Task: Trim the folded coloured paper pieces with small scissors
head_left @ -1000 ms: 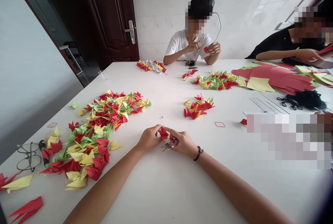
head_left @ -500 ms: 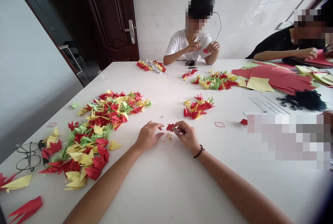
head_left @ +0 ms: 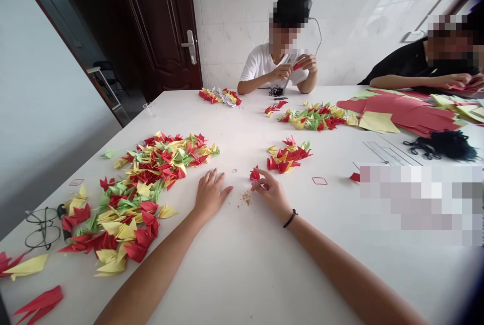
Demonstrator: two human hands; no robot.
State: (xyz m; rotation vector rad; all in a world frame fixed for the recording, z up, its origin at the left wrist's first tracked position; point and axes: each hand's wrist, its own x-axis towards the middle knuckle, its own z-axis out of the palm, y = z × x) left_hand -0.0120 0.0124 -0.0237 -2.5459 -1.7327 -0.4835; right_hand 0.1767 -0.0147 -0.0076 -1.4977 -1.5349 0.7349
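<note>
My left hand (head_left: 210, 191) lies palm down on the white table with its fingers spread and nothing in it. In my right hand (head_left: 273, 191) is a slim metal tool (head_left: 260, 184), perhaps small scissors, partly hidden by the fingers. A small red folded paper crane (head_left: 255, 175) sits at those fingertips, with the index finger touching it; I cannot tell whether it also rests on the table. Between my hands is a scatter of tiny paper bits (head_left: 246, 198). A large heap of red, yellow and green paper cranes (head_left: 162, 161) spreads left of my left hand.
A smaller crane pile (head_left: 289, 156) lies beyond my right hand, another pile (head_left: 317, 116) farther back. Glasses (head_left: 42, 226) rest at the left. Red paper sheets (head_left: 408, 113), black yarn (head_left: 449, 144) and a clear ruler (head_left: 381, 152) are at the right. Two people sit across the table.
My left hand has moved back left, from beside the crane to flat on the table. The red crane and my right fingertips have shifted slightly right and away from me.
</note>
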